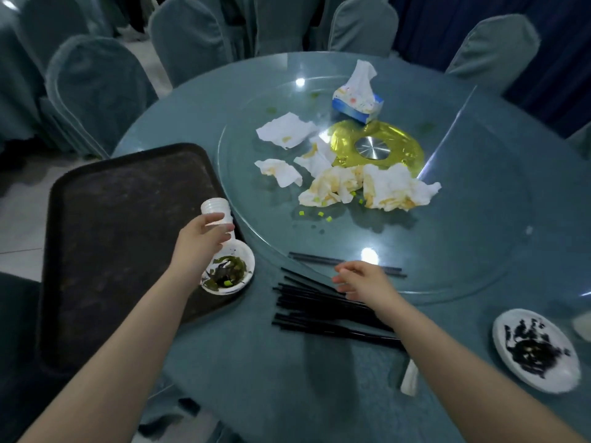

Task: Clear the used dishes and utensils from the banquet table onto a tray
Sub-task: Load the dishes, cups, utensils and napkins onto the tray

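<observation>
Early going here: the dark tray (121, 238) at nine o'clock carries only one dirty bowl (228, 270) on its near corner, while the chopsticks (319, 311), a stained plate (535, 350) at four o'clock and crumpled napkins (339, 183) wait on the table. The left hand (200, 244) grips a stack of white cups (215, 212) over that bowl; the right hand (361, 282), fingers loosely curled, reaches onto the chopsticks, grip unclear.

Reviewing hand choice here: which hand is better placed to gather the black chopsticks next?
Probably the right hand: it hovers open right above the chopsticks, while the left hand grips stacked cups over the tray.
</observation>
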